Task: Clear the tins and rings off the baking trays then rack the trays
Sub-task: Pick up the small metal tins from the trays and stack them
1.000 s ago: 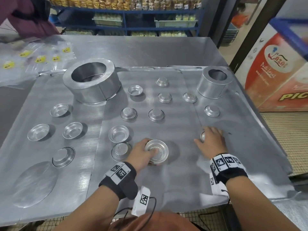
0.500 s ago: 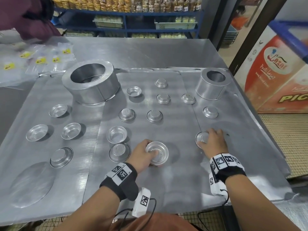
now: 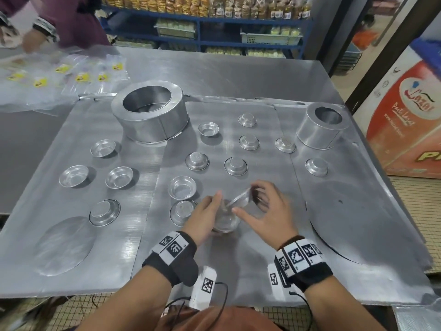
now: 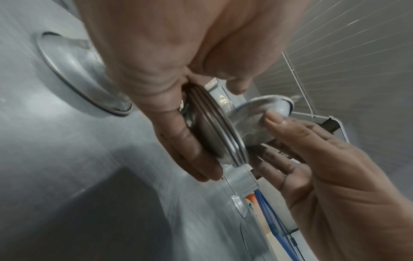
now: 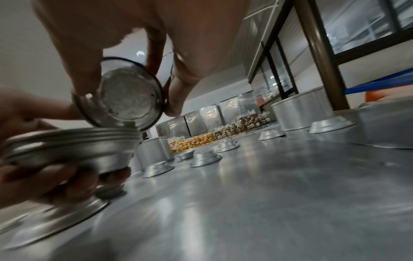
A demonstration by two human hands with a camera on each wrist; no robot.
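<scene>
My left hand (image 3: 216,212) grips a nested stack of small tins (image 3: 225,222) just above the middle baking tray (image 3: 238,271). My right hand (image 3: 245,199) pinches a single tin (image 3: 239,198), tilted, its lower edge over the stack's mouth. The left wrist view shows the stack (image 4: 214,134) in my fingers and the single tin (image 4: 252,121) beside it. The right wrist view shows that tin (image 5: 127,95) tipped above the stack (image 5: 73,146). Several loose tins lie on the trays, one (image 3: 182,189) just left of my left hand. A large ring (image 3: 149,115) and a small ring (image 3: 318,126) stand at the back.
Three flat trays overlap on the steel table: left tray (image 3: 71,259), middle, right tray (image 3: 358,211). Another person (image 3: 59,22) handles plastic bags (image 3: 71,75) at the far left. Shelves (image 3: 226,41) stand behind the table. A printed carton (image 3: 405,115) stands at the right.
My right hand lifted a tin from the right side of the middle tray and carried it left to the stack. My left hand raised the stack slightly.
</scene>
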